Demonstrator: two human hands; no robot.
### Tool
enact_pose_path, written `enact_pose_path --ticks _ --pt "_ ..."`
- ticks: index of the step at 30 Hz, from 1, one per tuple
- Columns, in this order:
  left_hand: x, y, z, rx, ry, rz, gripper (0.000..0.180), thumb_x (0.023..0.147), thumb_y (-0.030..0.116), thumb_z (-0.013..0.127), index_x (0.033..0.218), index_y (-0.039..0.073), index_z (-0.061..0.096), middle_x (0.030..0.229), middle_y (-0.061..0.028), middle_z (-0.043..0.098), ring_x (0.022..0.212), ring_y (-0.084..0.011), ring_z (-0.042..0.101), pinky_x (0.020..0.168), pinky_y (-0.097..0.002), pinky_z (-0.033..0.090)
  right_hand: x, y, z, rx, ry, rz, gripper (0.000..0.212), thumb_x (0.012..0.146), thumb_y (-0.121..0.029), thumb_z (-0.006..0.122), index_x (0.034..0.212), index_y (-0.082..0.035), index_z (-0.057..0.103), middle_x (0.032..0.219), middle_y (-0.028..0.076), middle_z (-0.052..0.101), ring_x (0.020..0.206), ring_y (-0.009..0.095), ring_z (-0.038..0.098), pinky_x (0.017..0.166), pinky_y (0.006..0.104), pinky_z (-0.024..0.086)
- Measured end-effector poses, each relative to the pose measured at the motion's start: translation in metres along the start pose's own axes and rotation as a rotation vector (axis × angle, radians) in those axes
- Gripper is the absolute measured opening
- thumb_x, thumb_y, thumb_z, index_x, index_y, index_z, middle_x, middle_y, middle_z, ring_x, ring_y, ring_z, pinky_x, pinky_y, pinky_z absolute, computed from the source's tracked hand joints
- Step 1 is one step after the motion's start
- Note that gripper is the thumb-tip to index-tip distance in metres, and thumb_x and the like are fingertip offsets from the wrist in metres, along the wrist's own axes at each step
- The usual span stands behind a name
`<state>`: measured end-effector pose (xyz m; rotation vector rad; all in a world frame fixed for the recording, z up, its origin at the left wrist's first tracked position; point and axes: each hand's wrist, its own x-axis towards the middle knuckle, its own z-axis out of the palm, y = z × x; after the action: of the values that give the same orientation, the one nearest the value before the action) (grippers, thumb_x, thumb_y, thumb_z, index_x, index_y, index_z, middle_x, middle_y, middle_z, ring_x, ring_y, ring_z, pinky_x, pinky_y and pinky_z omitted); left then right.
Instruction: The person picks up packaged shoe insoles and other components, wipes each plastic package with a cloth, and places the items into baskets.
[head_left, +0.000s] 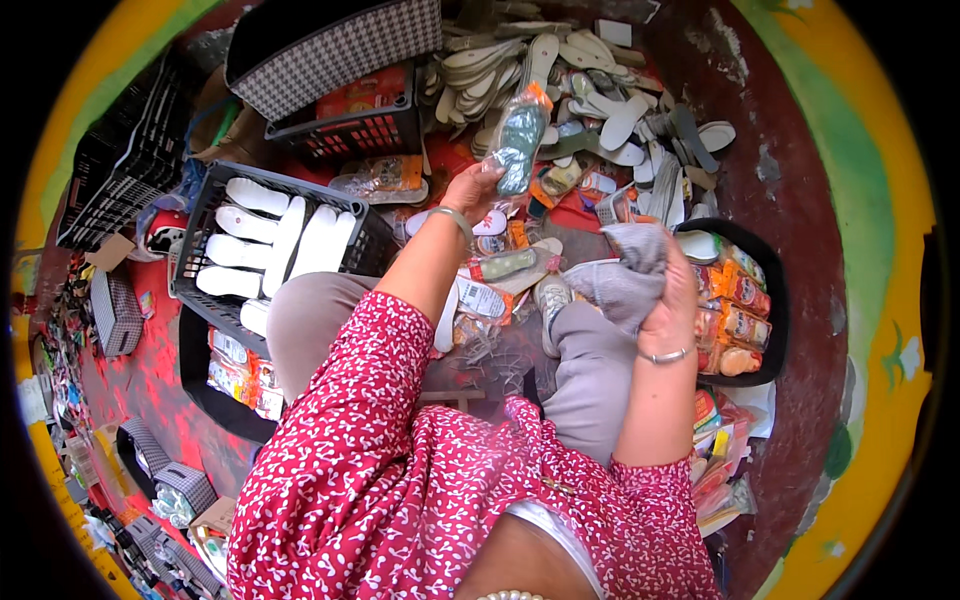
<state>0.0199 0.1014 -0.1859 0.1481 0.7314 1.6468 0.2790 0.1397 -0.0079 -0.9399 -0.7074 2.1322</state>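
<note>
My left hand [472, 190], stretched out ahead, grips the lower end of a clear plastic packet [520, 148] with a dark green, insole-like item inside and an orange top. A crumpled grey cloth [622, 275] is bunched in my right hand [675, 300], above my right knee. Its folds hide some of my fingertips. Below and between the hands lie a packaged green insole [505, 264] and a white labelled packet [482, 299]. Beyond the left hand spreads a large heap of loose pale insoles [480, 72].
A black crate of white insoles [240, 252] stands at my left. Black bins with orange packets [742, 295] sit on both sides. A checked basket [340, 55] rests on another crate [350, 135] at the far left. Stacked black crates [120, 165] stand farther left.
</note>
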Motion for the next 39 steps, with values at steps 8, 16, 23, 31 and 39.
enact_pose_path --ticks 8,16,23,31,39 --pt "-0.082 0.045 0.108 -0.194 -0.262 0.126 0.041 0.081 -0.003 0.056 0.12 0.002 0.045 0.11 -0.0145 0.058 0.102 -0.0297 0.059 0.092 -0.0465 0.047 0.004 0.036 0.042 -0.35 -0.222 0.056 0.037 0.086 -0.025 0.065 0.113 -0.001 0.057 0.102 0.002 0.062 0.095 0.009 0.055 0.08 0.0204 0.043" --pt "-0.151 0.087 0.121 0.235 -0.16 0.269 0.047 0.075 -0.002 0.064 0.116 0.004 0.042 0.102 -0.0092 0.057 0.091 -0.0229 0.06 0.068 -0.0376 0.053 0.0 0.077 0.067 -0.326 -0.381 -0.061 0.022 0.085 -0.016 0.064 0.102 -0.001 0.066 0.091 0.002 0.066 0.078 0.009 0.059 0.073 0.0221 0.046" --pt "-0.149 0.114 0.09 -0.24 -0.093 0.234 0.035 0.086 0.022 0.061 0.114 0.005 0.05 0.102 -0.0095 0.06 0.093 -0.0247 0.061 0.087 -0.043 0.048 -0.011 0.081 0.072 -0.534 -0.4 -0.116 0.024 0.085 -0.017 0.065 0.101 0.001 0.065 0.087 0.001 0.065 0.075 0.007 0.056 0.071 0.0206 0.044" --pt "-0.125 0.099 0.08 -0.278 -0.115 0.291 0.023 0.089 0.013 0.056 0.109 0.003 0.053 0.097 -0.0089 0.062 0.089 -0.0233 0.061 0.083 -0.0408 0.051 -0.009 0.079 0.071 -0.632 -0.316 -0.126 0.029 0.086 -0.028 0.066 0.087 0.001 0.064 0.076 -0.005 0.056 0.066 0.004 0.045 0.061 0.02 0.038" --pt "-0.141 0.104 0.093 -0.186 -0.262 0.278 0.037 0.081 0.018 0.065 0.112 0.003 0.053 0.103 -0.0124 0.061 0.096 -0.0264 0.06 0.09 -0.0441 0.047 -0.011 0.077 0.074 -0.545 -0.318 -0.114 0.02 0.087 -0.013 0.063 0.097 0.003 0.064 0.086 0.0 0.063 0.072 0.006 0.054 0.066 0.0202 0.043"
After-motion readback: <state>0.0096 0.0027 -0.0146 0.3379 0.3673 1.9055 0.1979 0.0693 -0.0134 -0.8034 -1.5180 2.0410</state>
